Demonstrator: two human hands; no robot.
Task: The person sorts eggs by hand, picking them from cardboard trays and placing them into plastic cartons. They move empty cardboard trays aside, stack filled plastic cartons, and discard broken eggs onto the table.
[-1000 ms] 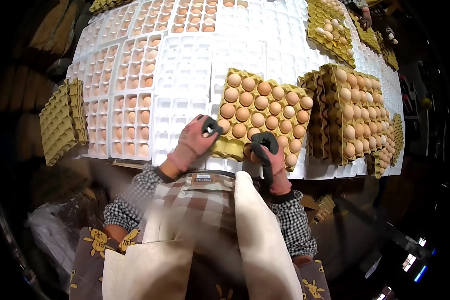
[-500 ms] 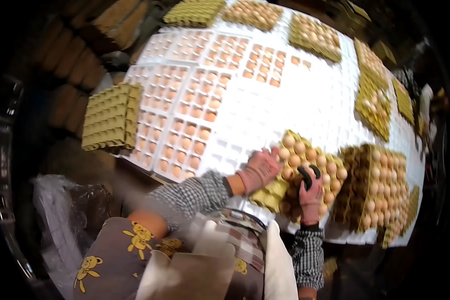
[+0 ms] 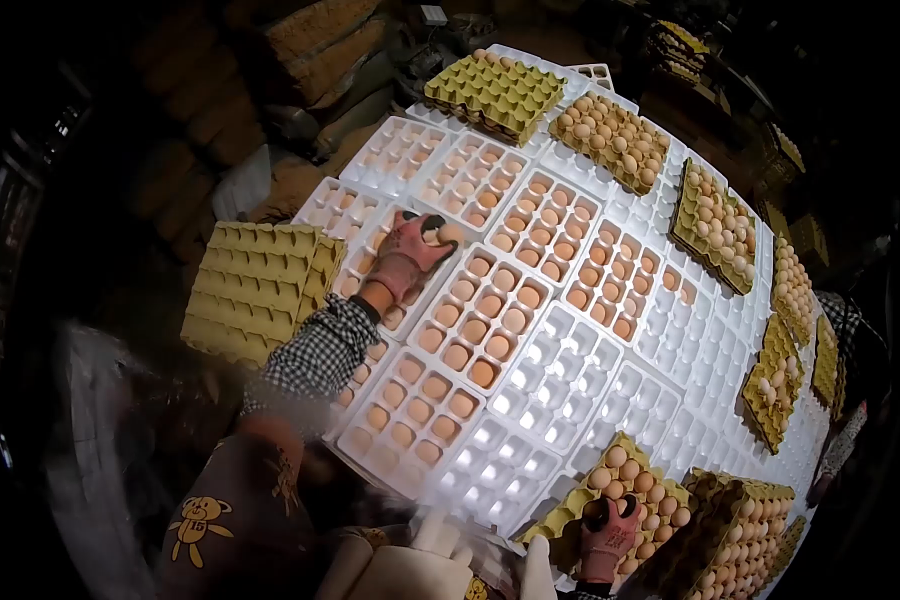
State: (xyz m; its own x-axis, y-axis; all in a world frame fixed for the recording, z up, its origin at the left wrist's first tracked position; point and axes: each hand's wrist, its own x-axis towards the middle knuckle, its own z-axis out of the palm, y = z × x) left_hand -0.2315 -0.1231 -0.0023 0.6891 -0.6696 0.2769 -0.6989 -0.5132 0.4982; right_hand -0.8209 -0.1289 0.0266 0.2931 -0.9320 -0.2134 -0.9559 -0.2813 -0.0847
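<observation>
My left hand [image 3: 410, 255], in a pink glove with dark fingertips, is closed round pale eggs [image 3: 448, 235] above the filled white trays at the left. Beneath and beside it are white plastic trays [image 3: 482, 318] with brown eggs in their cups. My right hand [image 3: 610, 538], gloved alike, rests with bent fingers on the eggs of a yellow-green carton tray [image 3: 560, 515] near the front edge. Whether its fingers grip an egg is hard to make out. Unfilled white trays [image 3: 555, 375] lie between the two hands.
Stacked carton trays of eggs [image 3: 740, 535] stand at the front right. An eggless carton stack [image 3: 260, 290] is at the left edge. More egg cartons [image 3: 610, 138] line the far side. Clear plastic [image 3: 100, 450] hangs at the lower left, and a patterned sleeve [image 3: 840, 315] shows far right.
My left hand has gone from the carton tray to the filled trays at the left, now with eggs in it. My right hand remains at the carton tray. The view has shifted.
</observation>
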